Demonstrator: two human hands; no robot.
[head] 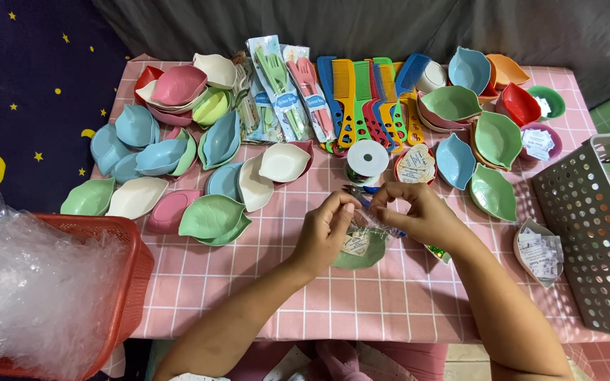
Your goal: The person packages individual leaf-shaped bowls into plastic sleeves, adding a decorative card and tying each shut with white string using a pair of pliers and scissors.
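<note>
Pink checked tablecloth [262, 296], seen from my head camera: red basket [125, 282] of clear wrappers at left; my left hand [325, 231] and right hand [418, 215] both pinch a clear bag [370, 224] over a green leaf-shaped dish [361, 255] at centre; perforated grey basket [591, 233] at right.

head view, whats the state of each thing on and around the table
left hand: pinching clear wrap
right hand: pinching the same wrap
green leaf dish: partly in clear wrap, under both hands
tape roll: upright on table
red basket: full of clear plastic
grey perforated basket: tilted, holding dishes
combs: fanned flat
</note>
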